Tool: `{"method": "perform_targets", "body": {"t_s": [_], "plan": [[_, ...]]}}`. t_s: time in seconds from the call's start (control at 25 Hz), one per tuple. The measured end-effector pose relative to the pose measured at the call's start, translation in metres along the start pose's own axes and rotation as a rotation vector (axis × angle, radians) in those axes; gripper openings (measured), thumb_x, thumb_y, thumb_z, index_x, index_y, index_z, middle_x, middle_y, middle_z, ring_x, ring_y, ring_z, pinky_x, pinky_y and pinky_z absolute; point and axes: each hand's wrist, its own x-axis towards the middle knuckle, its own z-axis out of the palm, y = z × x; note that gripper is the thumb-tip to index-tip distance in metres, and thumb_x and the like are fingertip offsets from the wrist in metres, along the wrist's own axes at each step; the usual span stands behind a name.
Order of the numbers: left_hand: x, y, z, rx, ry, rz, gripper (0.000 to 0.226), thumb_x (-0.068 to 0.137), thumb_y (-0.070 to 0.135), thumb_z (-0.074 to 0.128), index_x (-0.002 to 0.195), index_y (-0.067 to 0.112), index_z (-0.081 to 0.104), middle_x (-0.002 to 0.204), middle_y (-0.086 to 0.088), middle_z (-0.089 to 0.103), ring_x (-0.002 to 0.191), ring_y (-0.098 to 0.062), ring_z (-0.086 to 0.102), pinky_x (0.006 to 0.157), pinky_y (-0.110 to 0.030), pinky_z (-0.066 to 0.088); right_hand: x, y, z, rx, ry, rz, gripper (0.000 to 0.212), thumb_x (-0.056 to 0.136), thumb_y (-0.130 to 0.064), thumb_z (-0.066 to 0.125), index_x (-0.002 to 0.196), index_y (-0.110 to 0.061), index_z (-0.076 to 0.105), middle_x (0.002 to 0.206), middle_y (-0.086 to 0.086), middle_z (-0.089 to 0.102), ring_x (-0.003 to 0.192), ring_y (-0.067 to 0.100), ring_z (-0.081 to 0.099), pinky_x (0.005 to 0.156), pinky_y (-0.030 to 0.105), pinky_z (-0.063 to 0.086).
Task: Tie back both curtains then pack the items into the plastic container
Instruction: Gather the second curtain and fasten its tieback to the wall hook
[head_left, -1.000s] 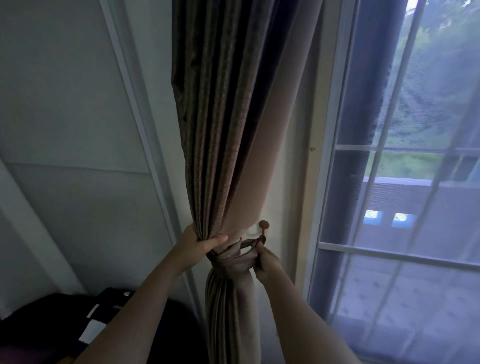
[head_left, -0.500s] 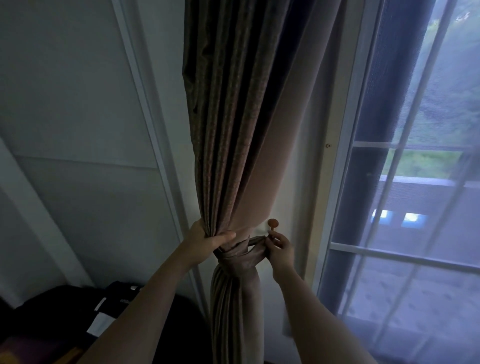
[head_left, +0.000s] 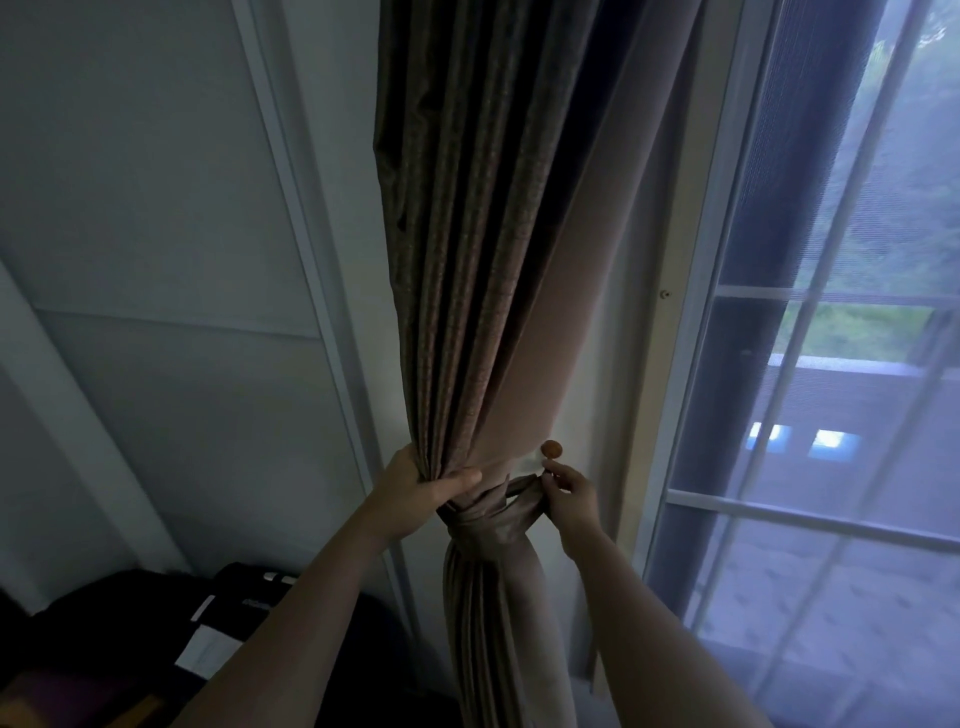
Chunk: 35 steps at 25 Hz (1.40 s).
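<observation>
Dim room: a pale panelled wall (head_left: 156, 208) is filling the left side, and a tall window (head_left: 857, 493) is running down the right, with greenery and a building showing blurred through sheer mesh. The curtain (head_left: 467, 234), brown with a paler pink lining, is hanging between wall and window, bunching into tight folds and narrowing to a waist low in the view. A tieback (head_left: 488, 519) of matching fabric is wrapping around that waist. Its loop end is reaching right toward a small round brown knob (head_left: 551, 449) sitting on the strip of wall beside the window frame. The left hand (head_left: 415, 488) is gripping the gathered folds just above the tieback, fingers curling round the bunch from the left and thumb lying across the front. The right hand (head_left: 574, 493) is pinching the tieback's loop end between thumb and fingertips, just below the knob; cannot tell whether the loop is touching the knob. Both forearms are reaching up from the bottom edge. Below the tieback the curtain is falling straight down out of view. A dark bag (head_left: 130, 623) with a white label is lying at lower left against the wall, too dim for detail.
</observation>
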Motion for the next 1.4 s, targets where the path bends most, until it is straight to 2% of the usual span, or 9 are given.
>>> {"method": "perform_targets", "body": {"t_s": [0.16,0.32,0.44,0.6,0.84,0.96,1.04,1.2,1.4], "plan": [[0.001,-0.004,0.001,0.02,-0.007,-0.002,0.043,0.066,0.04,0.075,0.105,0.049,0.057,0.115,0.016,0.062,0.108,0.002,0.058,0.088,-0.013,0.042,0.013,-0.004,-0.006,-0.093,-0.068,0.021,0.02,0.092,-0.004,0.054,0.108,-0.006,0.066,0.09,0.005,0.059,0.093,0.027,0.06,0.09,0.041,0.053],[0.001,-0.005,0.004,0.035,-0.001,0.001,0.044,0.07,0.037,0.072,0.112,0.037,0.06,0.115,0.011,0.064,0.106,0.002,0.059,0.083,-0.009,0.043,0.021,-0.006,-0.012,-0.083,-0.121,0.092,0.016,0.093,-0.003,0.053,0.105,-0.006,0.063,0.083,0.01,0.059,0.073,0.019,0.057,0.054,0.015,0.052],[0.001,-0.006,0.006,0.041,0.008,0.016,0.042,0.071,0.035,0.071,0.112,0.034,0.062,0.113,0.011,0.066,0.103,0.004,0.06,0.079,-0.005,0.045,0.024,-0.005,-0.013,-0.122,-0.152,0.07,0.015,0.093,-0.002,0.054,0.102,-0.008,0.064,0.09,0.012,0.059,0.081,0.022,0.059,0.063,0.018,0.055],[-0.001,-0.008,0.015,0.042,0.025,0.043,0.036,0.078,0.023,0.074,0.111,0.033,0.063,0.109,0.013,0.067,0.099,0.008,0.061,0.079,-0.004,0.045,0.024,0.004,-0.014,-0.282,-0.159,-0.061,0.02,0.092,-0.007,0.057,0.11,-0.008,0.065,0.103,0.014,0.061,0.1,0.031,0.061,0.093,0.046,0.052],[0.0,-0.012,0.017,0.058,0.045,0.055,0.035,0.079,0.017,0.075,0.108,0.033,0.062,0.105,0.018,0.065,0.095,0.013,0.06,0.076,-0.002,0.045,0.018,0.0,-0.021,-0.115,-0.189,-0.002,0.025,0.088,-0.003,0.061,0.113,-0.005,0.064,0.102,0.018,0.059,0.09,0.028,0.061,0.061,0.016,0.055],[0.003,-0.013,0.017,0.031,0.044,0.046,0.035,0.076,0.023,0.076,0.105,0.037,0.063,0.106,0.017,0.066,0.097,0.01,0.062,0.076,-0.004,0.045,0.018,-0.007,-0.02,-0.232,-0.196,-0.087,0.028,0.087,-0.002,0.062,0.113,-0.01,0.065,0.108,0.017,0.062,0.091,0.025,0.061,0.065,0.018,0.055],[0.003,-0.014,0.017,0.023,0.046,0.042,0.037,0.071,0.032,0.074,0.106,0.035,0.065,0.108,0.014,0.068,0.099,0.005,0.063,0.078,-0.008,0.046,0.012,-0.009,-0.017,-0.347,-0.092,-0.169,0.027,0.085,-0.008,0.067,0.111,-0.015,0.066,0.1,0.01,0.067,0.085,0.022,0.063,0.071,0.026,0.054],[0.003,-0.018,0.017,0.025,0.053,0.042,0.056,0.065,0.04,0.074,0.117,0.022,0.065,0.112,0.009,0.068,0.103,0.0,0.063,0.082,-0.01,0.047,-0.002,-0.007,-0.015,-0.263,0.056,-0.202,0.013,0.083,-0.013,0.07,0.095,-0.017,0.067,0.088,0.003,0.068,0.074,0.021,0.066,0.069,0.034,0.056],[0.001,-0.017,0.016,-0.009,0.027,0.057,0.048,0.065,0.042,0.075,0.111,0.033,0.065,0.112,0.012,0.068,0.104,0.0,0.063,0.086,-0.013,0.047,-0.001,-0.002,-0.024,-0.365,0.018,-0.306,0.02,0.09,-0.014,0.062,0.108,-0.012,0.071,0.095,0.001,0.068,0.082,0.014,0.064,0.067,0.008,0.047]]}}
